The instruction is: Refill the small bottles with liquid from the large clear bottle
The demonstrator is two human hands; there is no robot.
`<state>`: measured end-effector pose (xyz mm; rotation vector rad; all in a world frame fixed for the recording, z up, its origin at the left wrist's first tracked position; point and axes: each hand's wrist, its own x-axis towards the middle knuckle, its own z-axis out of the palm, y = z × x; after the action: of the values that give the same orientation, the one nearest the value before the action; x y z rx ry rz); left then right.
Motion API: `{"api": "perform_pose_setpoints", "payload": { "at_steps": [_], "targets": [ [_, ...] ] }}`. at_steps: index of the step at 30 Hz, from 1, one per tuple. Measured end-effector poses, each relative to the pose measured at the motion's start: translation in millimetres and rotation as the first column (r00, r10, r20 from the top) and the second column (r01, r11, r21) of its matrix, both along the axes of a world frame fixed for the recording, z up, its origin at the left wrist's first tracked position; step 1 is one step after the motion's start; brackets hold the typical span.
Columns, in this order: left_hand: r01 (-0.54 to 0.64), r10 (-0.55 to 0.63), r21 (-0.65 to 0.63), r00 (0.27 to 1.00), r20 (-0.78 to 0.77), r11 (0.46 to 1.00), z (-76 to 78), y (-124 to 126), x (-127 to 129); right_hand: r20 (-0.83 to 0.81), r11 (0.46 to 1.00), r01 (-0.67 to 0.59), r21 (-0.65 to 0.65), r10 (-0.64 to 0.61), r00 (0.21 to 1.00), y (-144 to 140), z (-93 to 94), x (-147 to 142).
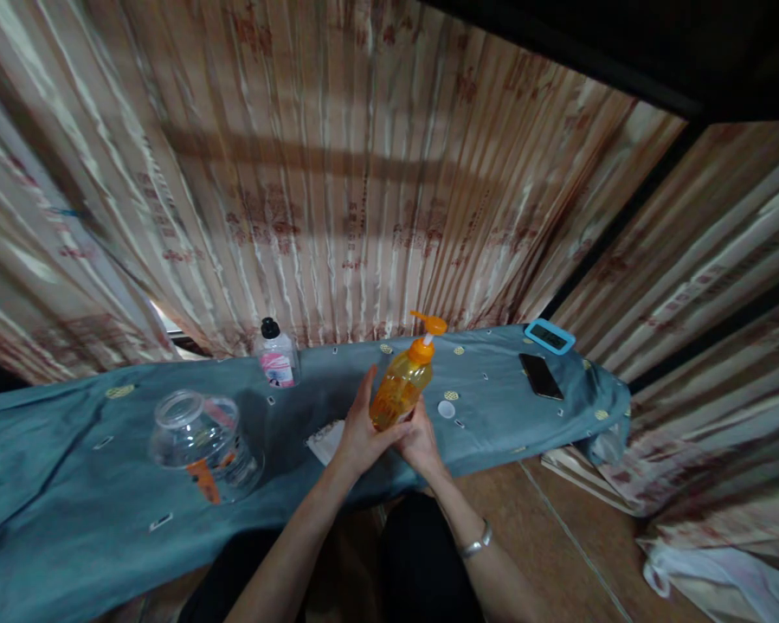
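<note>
Orange pump bottle (399, 387), seemingly raised off the worktop (486, 446), centre. I see fingers of left hand (363, 433) and right hand (421, 439) wrapped round it. Pick-up looks done; remainder unclear. Jar (198, 446), pink-labelled bottle (277, 360) stand left, untouched.

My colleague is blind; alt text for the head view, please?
The left hand and right hand hold an orange pump bottle over a teal cloth. A clear jar and capped bottle are at left; a phone and blue device, at right.
</note>
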<state>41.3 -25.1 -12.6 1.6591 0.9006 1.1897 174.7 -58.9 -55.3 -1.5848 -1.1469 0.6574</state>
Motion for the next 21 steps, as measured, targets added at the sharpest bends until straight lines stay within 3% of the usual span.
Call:
{"api": "perform_pose_setpoints", "payload": {
  "at_steps": [4, 7, 11, 16, 21],
  "targets": [
    [-0.097, 0.103, 0.041, 0.980, -0.169, 0.994, -15.1, 5.5, -20.8, 0.089, 0.985, 0.161, -0.064, -0.155, 0.984, 37.0, -4.7, 27.0],
    [0.056, -0.051, 0.006, 0.933, -0.356, 0.998, -22.0, 2.9, -32.5, 0.151, 0.966, 0.242, -0.090, -0.227, 0.962, 65.6, -6.5, 47.4],
    [0.178, -0.164, -0.023, 0.832, -0.530, 0.984, -25.2, -9.8, -39.6, 0.192, 0.951, 0.298, -0.082, -0.278, 0.941, 99.2, -8.4, 68.9],
    [0.210, -0.226, -0.109, 0.682, -0.696, 0.972, -32.5, -21.6, -50.1, 0.216, 0.941, 0.336, -0.047, -0.319, 0.923, 131.2, -15.6, 82.2],
    [0.221, -0.242, -0.128, 0.628, -0.740, 0.967, -43.9, -21.4, -58.3, 0.193, 0.930, 0.366, 0.023, -0.363, 0.912, 143.0, -27.4, 81.5]
  ]
}}
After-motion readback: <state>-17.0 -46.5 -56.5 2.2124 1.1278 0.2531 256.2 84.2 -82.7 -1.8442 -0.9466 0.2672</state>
